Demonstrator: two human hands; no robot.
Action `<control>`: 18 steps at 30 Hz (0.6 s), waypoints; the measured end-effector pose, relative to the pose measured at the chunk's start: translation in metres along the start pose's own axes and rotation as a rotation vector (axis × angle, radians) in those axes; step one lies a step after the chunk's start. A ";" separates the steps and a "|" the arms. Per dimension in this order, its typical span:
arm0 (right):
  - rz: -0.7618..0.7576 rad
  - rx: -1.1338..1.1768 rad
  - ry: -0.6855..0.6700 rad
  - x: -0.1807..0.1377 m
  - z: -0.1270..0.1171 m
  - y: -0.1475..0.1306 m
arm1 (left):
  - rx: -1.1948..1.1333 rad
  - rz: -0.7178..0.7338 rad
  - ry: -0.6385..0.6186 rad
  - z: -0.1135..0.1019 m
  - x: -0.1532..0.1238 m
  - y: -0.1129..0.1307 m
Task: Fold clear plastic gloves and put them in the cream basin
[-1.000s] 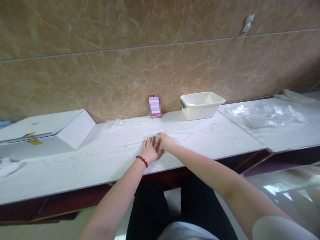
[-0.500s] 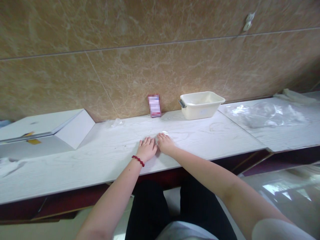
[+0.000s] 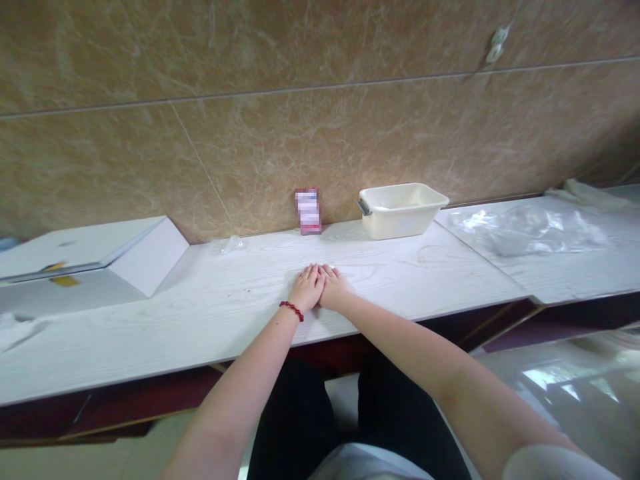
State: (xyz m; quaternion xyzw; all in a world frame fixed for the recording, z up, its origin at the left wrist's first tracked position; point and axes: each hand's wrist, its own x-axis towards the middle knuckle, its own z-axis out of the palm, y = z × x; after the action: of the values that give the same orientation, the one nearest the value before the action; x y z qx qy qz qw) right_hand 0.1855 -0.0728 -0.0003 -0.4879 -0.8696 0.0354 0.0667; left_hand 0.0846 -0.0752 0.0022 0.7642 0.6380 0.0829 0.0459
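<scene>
My left hand (image 3: 307, 287), with a red beaded bracelet (image 3: 292, 309) at its wrist, lies palm down with its fingers stretched out. It touches my right hand (image 3: 333, 289) and partly overlaps its near side. The right hand is also palm down, fingers extended on the white wood-grain tabletop (image 3: 250, 340). A bit of something pale and shiny shows around the fingertips; the hands hide most of it and I cannot make out its kind. Beyond them a small red-edged upright object (image 3: 309, 211), its front blurred, leans at the wall.
A cream plastic bin (image 3: 404, 220) with a grey handle stands right of centre by the wall. Clear plastic bags (image 3: 530, 230) lie farther right. At the left sits a white box (image 3: 145, 260), with a small crumpled clear plastic piece (image 3: 231, 245) beside it.
My left hand has moved right and slightly away from me, from beside the right hand to touching and partly overlapping it. The right hand has barely moved.
</scene>
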 end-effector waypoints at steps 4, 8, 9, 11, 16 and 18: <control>0.019 0.022 0.088 0.000 0.003 0.000 | 0.085 -0.050 0.003 0.004 -0.003 -0.014; 0.060 0.057 0.139 0.000 0.006 0.004 | 0.151 -0.041 0.058 0.006 -0.008 -0.024; 0.070 0.058 0.134 0.000 0.005 0.006 | 0.162 -0.041 0.063 0.005 -0.010 -0.026; 0.067 0.053 0.115 -0.002 0.004 0.011 | 0.176 -0.041 0.050 0.002 -0.012 -0.031; -0.040 0.025 0.065 -0.007 -0.003 0.026 | 0.200 0.046 -0.071 -0.014 -0.018 -0.046; -0.094 0.020 0.033 -0.008 -0.007 0.032 | 0.219 0.103 -0.134 -0.021 -0.019 -0.053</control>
State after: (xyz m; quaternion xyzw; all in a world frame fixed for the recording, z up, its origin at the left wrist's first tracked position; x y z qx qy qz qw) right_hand 0.2179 -0.0625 0.0016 -0.4463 -0.8900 0.0329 0.0875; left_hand 0.0263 -0.0847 0.0118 0.8002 0.5986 -0.0364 0.0005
